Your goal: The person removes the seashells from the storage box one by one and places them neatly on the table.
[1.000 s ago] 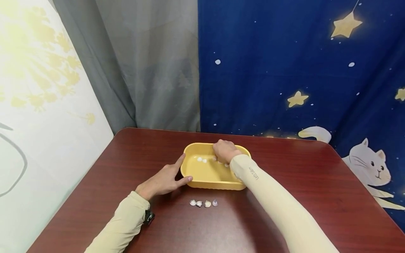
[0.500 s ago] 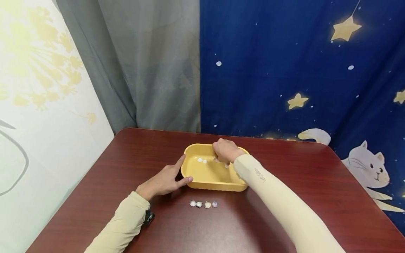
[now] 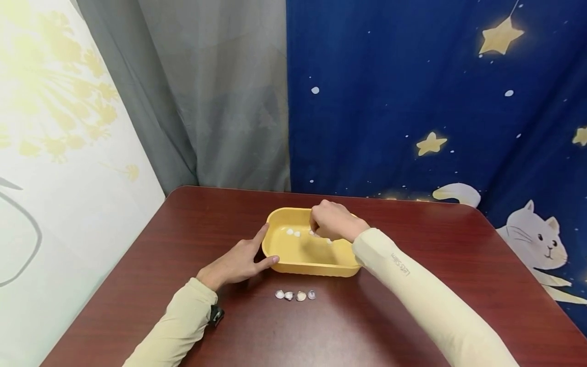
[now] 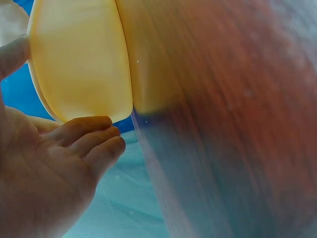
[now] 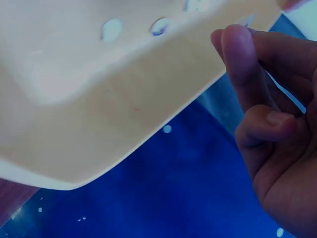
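A yellow plastic basin stands on the table. My left hand rests against its left end, thumb and fingers spread along the wall; in the left wrist view the fingers lie nearly straight against it. My right hand is over the basin's far right part. In the right wrist view its thumb and forefinger pinch a small pale seashell, mostly hidden by the fingertips. Several white shells lie inside the basin; one shell there shows a dark patch.
Several small shells lie in a row on the dark red table, in front of the basin. Grey and blue curtains hang behind the table's far edge. A white panel stands at the left.
My right hand has risen a little and shifted right inside the basin's outline, uncovering more of its floor. The left hand, the basin and the row of shells stay put.
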The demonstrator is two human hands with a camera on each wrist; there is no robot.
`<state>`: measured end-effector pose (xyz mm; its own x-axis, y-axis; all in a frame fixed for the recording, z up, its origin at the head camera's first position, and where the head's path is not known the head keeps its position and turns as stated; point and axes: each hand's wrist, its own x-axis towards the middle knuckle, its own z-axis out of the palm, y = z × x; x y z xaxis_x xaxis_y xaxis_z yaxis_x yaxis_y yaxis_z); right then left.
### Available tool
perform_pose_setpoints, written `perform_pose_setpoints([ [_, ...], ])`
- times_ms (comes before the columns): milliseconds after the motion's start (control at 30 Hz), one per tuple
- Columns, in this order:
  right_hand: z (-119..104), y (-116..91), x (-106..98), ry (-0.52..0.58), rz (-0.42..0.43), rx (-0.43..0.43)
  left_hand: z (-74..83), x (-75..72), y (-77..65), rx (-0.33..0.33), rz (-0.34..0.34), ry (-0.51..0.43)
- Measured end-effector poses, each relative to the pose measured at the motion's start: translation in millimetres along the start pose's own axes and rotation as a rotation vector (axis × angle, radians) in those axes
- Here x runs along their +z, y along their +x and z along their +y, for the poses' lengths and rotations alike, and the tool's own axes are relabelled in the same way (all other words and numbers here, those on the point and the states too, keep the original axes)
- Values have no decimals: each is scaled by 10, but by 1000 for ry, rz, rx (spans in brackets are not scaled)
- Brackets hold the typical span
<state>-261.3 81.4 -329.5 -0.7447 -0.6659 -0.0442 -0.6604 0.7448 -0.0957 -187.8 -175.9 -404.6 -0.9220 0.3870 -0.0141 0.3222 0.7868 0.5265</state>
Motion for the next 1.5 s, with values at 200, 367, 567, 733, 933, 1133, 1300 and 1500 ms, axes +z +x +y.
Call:
perform_pose_setpoints([
  [200,-59,-234,-31,71,121,-91,16,-7,-1,5,5,3],
  [367,-132,-427,-34,55,173,-135,23,-12,1,3,5,4],
  [567,-209,-616,32,30,219,-157,25,-15,-4,-1,3,9],
  [733,-258,-721,123,55,241,-187,21,-13,-1,10,8,16],
  [933,-290,-785,229,43,235,-209,15,-17,5,22,5,17],
  [1133,-334,-852,314,7,216,-248,16,-16,9,17,-2,17],
  [1300,-388,-903,412,-76,193,-278,30,-14,14,22,1,18],
  [1500,-427,-912,570,-161,211,-267,41,-25,16,8,-7,10],
])
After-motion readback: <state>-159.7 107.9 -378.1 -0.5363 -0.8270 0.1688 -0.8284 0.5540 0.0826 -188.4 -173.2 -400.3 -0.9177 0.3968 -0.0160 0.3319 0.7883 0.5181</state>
